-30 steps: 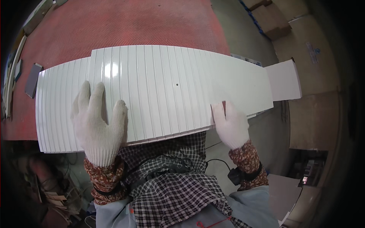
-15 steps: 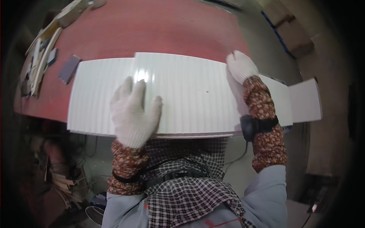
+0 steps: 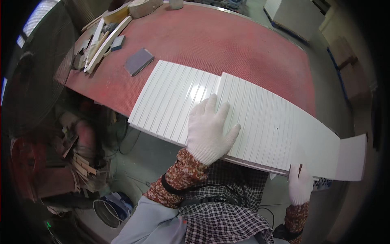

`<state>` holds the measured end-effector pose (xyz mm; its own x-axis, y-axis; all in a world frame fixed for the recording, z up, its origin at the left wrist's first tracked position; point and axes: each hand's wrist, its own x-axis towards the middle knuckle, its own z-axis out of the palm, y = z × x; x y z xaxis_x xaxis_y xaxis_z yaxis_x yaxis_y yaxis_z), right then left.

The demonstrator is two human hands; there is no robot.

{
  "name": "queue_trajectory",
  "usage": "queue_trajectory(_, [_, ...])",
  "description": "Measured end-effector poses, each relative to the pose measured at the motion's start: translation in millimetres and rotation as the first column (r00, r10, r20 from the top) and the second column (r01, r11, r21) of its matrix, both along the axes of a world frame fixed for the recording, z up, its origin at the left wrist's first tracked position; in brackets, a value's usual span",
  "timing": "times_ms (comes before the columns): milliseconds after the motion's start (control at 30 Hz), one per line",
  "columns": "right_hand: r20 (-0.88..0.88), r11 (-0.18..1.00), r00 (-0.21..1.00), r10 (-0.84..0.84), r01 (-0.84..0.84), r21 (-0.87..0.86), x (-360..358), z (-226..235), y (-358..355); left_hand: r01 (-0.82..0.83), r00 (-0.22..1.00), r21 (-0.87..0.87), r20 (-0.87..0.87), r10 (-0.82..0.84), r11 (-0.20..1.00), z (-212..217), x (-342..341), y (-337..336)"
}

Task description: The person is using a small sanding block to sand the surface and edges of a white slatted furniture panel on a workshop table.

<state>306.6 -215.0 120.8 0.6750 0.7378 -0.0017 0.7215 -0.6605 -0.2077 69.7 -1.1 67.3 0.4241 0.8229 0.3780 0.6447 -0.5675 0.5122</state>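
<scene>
Across a red, mesh-textured surface (image 3: pixel 227 36), white grooved panels (image 3: pixel 252 118) (stacked or joined, it is hard to tell) lie at an angle, their near edge jutting out toward a worker in a checked apron (image 3: pixel 227 215). The worker's gloved left hand (image 3: pixel 209 132) rests flat on the ridges beside the step in the panels, fingers spread wide and holding nothing. The gloved right hand (image 3: pixel 300 185) is at the near edge toward the right end, its grip narrow around a dark sliver; what it holds, if anything, cannot be told. A plain pale piece (image 3: pixel 352 156) extends past that end. Beyond the panels' left end lies a grey block (image 3: pixel 139 62), near a smaller blue block (image 3: pixel 118 42).
</scene>
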Motion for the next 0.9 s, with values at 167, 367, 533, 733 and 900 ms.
queue_trajectory(167, [-0.221, 0.956, 0.954, -0.201, 0.241, 0.168, 24.6, 22.4, -17.3, 0.090, 0.993, -0.108, -0.063, -0.097, 0.990, 7.8, 20.9, -4.4])
queue_trajectory(367, [-0.031, 0.857, 0.950, -0.312, 0.295, 0.422, 99.8, -49.7, -0.8, 0.078, 0.986, -0.156, -0.136, -0.100, 0.985, 3.8, 1.1, -8.7])
queue_trajectory(533, [-0.107, 0.794, 0.922, -0.371, 0.375, 0.478, 97.3, -51.3, 5.9, 0.065, 0.976, -0.158, -0.195, -0.096, 0.985, 11.0, 5.1, -17.0])
queue_trajectory(733, [0.019, 0.806, 0.924, -0.381, 0.322, 0.497, 97.7, -54.3, 4.3, 0.057, 0.992, -0.154, -0.106, -0.074, 0.986, 14.6, 12.8, -18.0])
queue_trajectory(900, [0.095, 0.809, 0.927, -0.362, 0.262, 0.526, 103.7, -58.4, 7.4, 0.054, 0.995, -0.137, -0.080, -0.065, 0.989, 10.9, 13.6, -13.4])
